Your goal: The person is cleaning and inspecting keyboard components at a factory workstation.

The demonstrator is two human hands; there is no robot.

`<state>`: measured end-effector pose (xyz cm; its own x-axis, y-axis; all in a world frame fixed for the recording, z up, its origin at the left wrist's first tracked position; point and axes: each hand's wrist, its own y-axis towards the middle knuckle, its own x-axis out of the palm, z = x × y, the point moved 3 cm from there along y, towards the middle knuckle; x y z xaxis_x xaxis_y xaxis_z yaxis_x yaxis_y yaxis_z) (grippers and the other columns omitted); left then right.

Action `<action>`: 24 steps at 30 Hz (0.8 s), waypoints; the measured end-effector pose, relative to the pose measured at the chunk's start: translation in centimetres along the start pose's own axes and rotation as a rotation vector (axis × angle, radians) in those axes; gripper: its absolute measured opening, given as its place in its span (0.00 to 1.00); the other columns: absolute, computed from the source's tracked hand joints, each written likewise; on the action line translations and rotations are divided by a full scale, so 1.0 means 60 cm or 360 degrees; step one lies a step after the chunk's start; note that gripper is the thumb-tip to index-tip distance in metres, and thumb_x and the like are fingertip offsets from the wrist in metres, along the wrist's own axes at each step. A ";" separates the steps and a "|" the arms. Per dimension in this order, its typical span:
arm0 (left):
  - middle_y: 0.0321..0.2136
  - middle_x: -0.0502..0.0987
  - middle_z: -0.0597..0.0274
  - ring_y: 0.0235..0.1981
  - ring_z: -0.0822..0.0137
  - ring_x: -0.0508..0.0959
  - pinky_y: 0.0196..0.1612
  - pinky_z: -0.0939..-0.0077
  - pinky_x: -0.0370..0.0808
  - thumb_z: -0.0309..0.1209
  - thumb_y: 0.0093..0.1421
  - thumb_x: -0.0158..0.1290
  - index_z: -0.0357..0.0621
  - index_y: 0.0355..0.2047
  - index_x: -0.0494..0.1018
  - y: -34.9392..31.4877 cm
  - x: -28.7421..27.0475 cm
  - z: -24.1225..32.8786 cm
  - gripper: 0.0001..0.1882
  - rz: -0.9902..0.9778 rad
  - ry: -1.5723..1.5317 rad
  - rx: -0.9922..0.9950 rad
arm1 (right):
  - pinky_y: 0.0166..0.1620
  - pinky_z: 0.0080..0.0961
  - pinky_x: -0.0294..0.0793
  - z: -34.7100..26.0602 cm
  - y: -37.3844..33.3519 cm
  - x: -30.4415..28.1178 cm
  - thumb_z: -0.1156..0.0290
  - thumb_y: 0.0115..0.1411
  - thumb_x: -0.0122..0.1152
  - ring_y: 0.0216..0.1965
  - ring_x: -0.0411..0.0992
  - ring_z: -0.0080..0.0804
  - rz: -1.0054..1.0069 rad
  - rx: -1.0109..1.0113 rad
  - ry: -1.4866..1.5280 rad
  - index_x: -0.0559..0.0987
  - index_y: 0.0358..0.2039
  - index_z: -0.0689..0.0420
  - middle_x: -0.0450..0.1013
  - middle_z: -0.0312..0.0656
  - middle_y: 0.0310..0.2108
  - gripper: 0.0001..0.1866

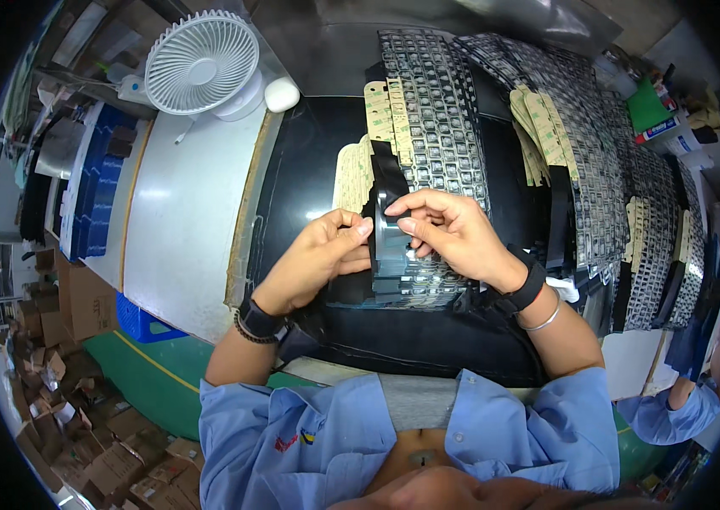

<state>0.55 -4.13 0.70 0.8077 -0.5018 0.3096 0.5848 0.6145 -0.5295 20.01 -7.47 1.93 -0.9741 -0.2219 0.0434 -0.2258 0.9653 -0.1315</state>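
Between my hands, a glossy dark strip of film (391, 183) lies lengthwise over the left edge of a sheet of black-framed keypad-like pieces (441, 110). My left hand (313, 259) is closed, its thumb and forefinger pinching at the strip's left edge. From the right, my right hand (453, 234) reaches over the strip, forefinger and thumb curled close together on its right side; what lies right under those fingertips is partly hidden. Beside the strip are cream, printed adhesive-backing pieces (351, 174), and more (390, 115) overlap the sheet.
The black work mat (305, 170) lies under the sheets. More keypad-like sheets (594, 161) with cream backing pieces spread to the right. A white fan (203, 68) and a white rounded object (282, 94) stand at the back left. Another person's blue sleeve (674, 416) shows at far right.
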 end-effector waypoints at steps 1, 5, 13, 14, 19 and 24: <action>0.39 0.75 0.62 0.39 0.74 0.78 0.45 0.75 0.77 0.40 0.68 0.49 0.38 0.47 0.66 -0.005 0.007 -0.003 0.17 0.0052 -0.0100 0.0089 | 0.30 0.14 0.74 0.001 -0.001 -0.001 0.74 0.64 0.56 0.26 0.70 0.15 0.0003 -0.0007 0.0001 0.78 0.46 0.58 0.72 0.32 0.26 0.11; 0.44 0.77 0.56 0.44 0.70 0.79 0.47 0.76 0.76 0.36 0.70 0.44 0.34 0.51 0.67 -0.027 0.048 0.008 0.17 -0.0098 -0.0396 0.0005 | 0.30 0.15 0.76 0.011 0.000 -0.002 0.72 0.65 0.54 0.27 0.71 0.16 -0.0008 -0.0055 0.0086 0.79 0.47 0.57 0.73 0.33 0.27 0.11; 0.23 0.74 0.73 0.20 0.85 0.67 0.23 0.89 0.63 0.27 0.60 0.59 0.37 0.34 0.77 0.022 0.014 0.010 0.05 0.0047 0.0222 0.0216 | 0.29 0.19 0.76 -0.002 -0.005 -0.001 0.75 0.64 0.53 0.25 0.75 0.20 0.0015 -0.0156 -0.0306 0.77 0.48 0.58 0.74 0.38 0.23 0.12; 0.23 0.74 0.73 0.21 0.85 0.67 0.23 0.90 0.63 0.27 0.60 0.59 0.38 0.34 0.77 0.026 0.011 0.005 0.05 0.0049 0.0239 0.0245 | 0.29 0.19 0.76 0.000 -0.005 -0.001 0.75 0.64 0.52 0.25 0.76 0.21 -0.0016 -0.0184 -0.0326 0.77 0.48 0.58 0.75 0.39 0.23 0.12; 0.22 0.74 0.75 0.22 0.86 0.68 0.25 0.90 0.63 0.29 0.61 0.59 0.41 0.32 0.76 0.029 0.013 0.001 0.05 0.0108 0.0380 0.0323 | 0.29 0.19 0.78 0.002 -0.001 -0.008 0.76 0.64 0.52 0.22 0.76 0.21 -0.0101 -0.0140 -0.0291 0.79 0.48 0.57 0.77 0.40 0.22 0.14; 0.21 0.72 0.76 0.22 0.86 0.65 0.26 0.88 0.61 0.29 0.61 0.58 0.41 0.31 0.76 0.026 0.011 0.000 0.05 0.0098 0.0392 0.0343 | 0.29 0.19 0.78 -0.012 -0.001 -0.006 0.76 0.63 0.54 0.22 0.76 0.21 -0.0209 -0.0236 -0.0533 0.79 0.49 0.56 0.77 0.41 0.23 0.14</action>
<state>1.99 -3.51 0.10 0.8149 -0.5755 0.0680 0.5590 0.7497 -0.3541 20.40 -7.35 2.63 -0.8929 -0.3538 -0.2785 -0.3681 0.9298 -0.0008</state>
